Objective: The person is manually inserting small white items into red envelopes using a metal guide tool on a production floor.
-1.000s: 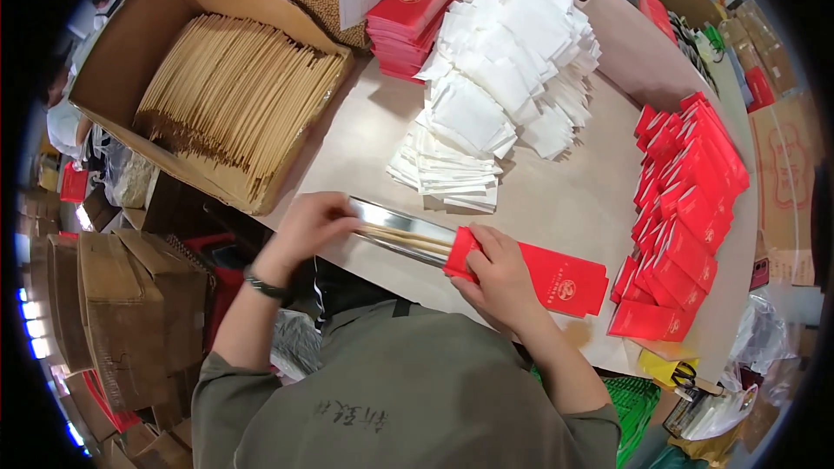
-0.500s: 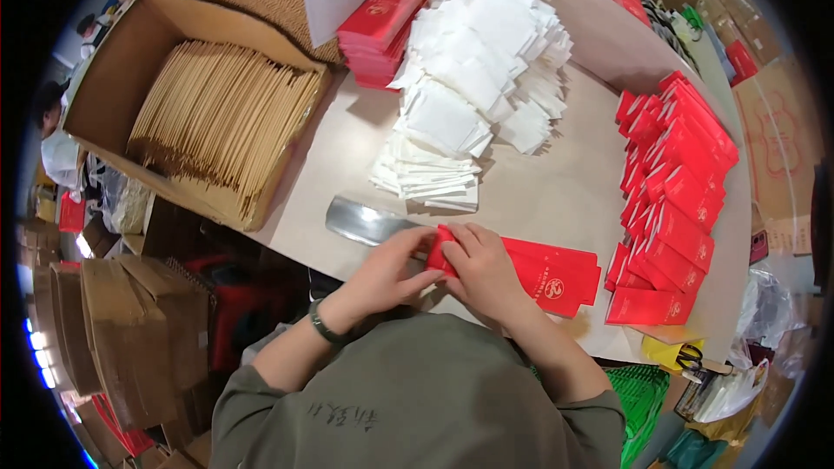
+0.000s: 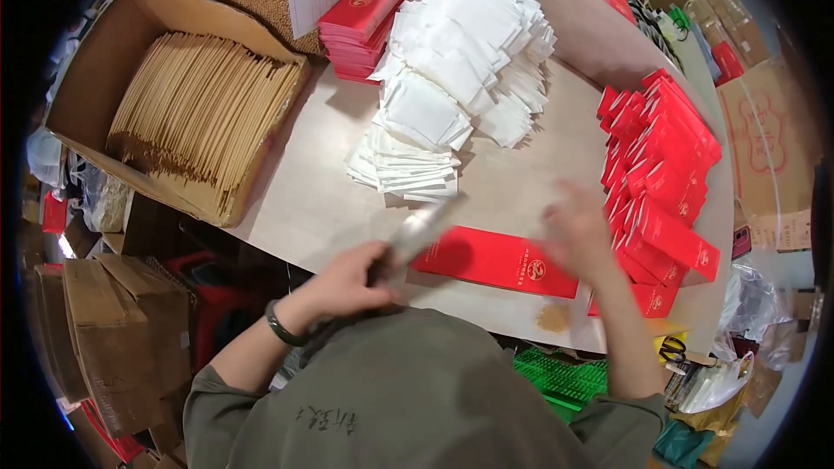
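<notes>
My left hand (image 3: pixel 346 282) is closed around a shiny silver metal strip (image 3: pixel 424 224), which is tilted up over the table and smeared by motion. Below the strip's tip lies a short stack of long red paper sleeves (image 3: pixel 486 262) with a gold emblem, close to the table's near edge. Over to the right, my right hand (image 3: pixel 573 230) hovers beside the sleeves' right end and a heap of filled red sleeves (image 3: pixel 665 165). Motion blurs its fingers, and nothing can be made out in them.
White paper packets (image 3: pixel 452 61) are heaped mid-table, with stacked red sleeves (image 3: pixel 369 4) behind. At the left stands a cardboard box (image 3: pixel 82 78) of thin wooden sticks (image 3: pixel 204 108). Scissors (image 3: pixel 671 349) lie by the right corner; a green plastic basket (image 3: pixel 560 373) sits below the edge.
My hands have parted from the red sleeve they held together. The left has picked up the metal strip from the table; the right has moved right, where a sleeve now lies angled atop the heap.
</notes>
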`<state>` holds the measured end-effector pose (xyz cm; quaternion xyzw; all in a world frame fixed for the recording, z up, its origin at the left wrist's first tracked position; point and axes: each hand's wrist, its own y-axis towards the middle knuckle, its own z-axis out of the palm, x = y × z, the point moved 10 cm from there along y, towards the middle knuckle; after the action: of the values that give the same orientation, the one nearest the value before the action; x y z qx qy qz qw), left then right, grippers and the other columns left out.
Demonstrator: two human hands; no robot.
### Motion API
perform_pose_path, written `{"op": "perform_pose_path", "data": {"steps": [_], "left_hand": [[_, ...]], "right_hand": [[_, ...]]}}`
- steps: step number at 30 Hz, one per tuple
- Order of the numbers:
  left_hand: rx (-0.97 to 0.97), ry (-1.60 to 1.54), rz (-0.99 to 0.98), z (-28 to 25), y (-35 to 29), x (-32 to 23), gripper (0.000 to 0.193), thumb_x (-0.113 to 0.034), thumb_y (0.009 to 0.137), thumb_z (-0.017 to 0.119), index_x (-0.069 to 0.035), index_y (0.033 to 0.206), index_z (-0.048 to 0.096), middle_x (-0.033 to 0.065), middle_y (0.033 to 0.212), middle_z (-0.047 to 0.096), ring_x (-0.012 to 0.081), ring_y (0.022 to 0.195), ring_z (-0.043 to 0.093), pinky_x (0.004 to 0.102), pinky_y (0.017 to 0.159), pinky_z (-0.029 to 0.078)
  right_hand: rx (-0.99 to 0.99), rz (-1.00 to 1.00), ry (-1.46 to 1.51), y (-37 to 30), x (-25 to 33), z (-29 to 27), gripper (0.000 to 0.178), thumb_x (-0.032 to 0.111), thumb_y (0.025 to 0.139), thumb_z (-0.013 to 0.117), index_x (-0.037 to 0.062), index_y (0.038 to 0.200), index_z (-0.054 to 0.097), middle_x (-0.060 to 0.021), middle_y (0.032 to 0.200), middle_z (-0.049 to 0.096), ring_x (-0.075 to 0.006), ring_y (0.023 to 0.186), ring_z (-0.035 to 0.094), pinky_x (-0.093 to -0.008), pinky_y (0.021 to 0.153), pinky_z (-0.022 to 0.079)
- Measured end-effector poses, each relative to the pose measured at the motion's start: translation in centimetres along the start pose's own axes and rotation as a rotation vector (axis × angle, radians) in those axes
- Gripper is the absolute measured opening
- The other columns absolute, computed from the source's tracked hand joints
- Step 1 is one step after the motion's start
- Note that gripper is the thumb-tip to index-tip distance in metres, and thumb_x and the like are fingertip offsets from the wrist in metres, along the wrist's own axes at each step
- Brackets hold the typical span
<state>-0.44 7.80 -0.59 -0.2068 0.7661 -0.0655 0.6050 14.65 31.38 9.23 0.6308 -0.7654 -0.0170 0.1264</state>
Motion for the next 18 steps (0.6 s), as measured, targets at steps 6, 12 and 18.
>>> {"op": "perform_pose_path", "data": {"steps": [6,12,18], "left_hand": [[0.166,-0.036,0.267,5.5,1.1,-6.5,0.040,-0.016,0.071,0.072,0.001,0.104,0.056,0.0182,0.109,0.055,0.0302,0.093,0.059,0.0373,0.078,0.050],[-0.360,0.354,-0.044,-2.6,-0.9,0.2,0.043,-0.016,0.073,0.076,-0.002,0.109,0.058,0.0143,0.093,0.062,0.0317,0.084,0.062,0.0383,0.075,0.051],[-0.394,0.540,0.009,-3.7,-1.9,-0.4,0.054,-0.016,0.071,0.079,-0.004,0.119,0.057,0.0137,0.106,0.060,0.0353,0.093,0.062,0.0401,0.078,0.053]], "right_hand": [[0.083,-0.259,0.221,1.5,10.4,9.5,0.036,0.030,0.081,0.077,-0.0007,0.097,0.069,-0.0247,0.125,0.058,-0.0382,0.119,0.053,-0.0502,0.097,0.044],[0.219,0.262,0.258,2.1,9.2,9.2,0.030,0.033,0.088,0.068,0.0031,0.090,0.064,-0.0177,0.091,0.066,-0.0345,0.084,0.064,-0.0464,0.069,0.050],[0.224,0.383,0.267,2.3,8.6,10.5,0.030,0.029,0.093,0.064,0.0011,0.083,0.060,-0.0166,0.067,0.062,-0.0361,0.068,0.063,-0.0470,0.062,0.049]]}}
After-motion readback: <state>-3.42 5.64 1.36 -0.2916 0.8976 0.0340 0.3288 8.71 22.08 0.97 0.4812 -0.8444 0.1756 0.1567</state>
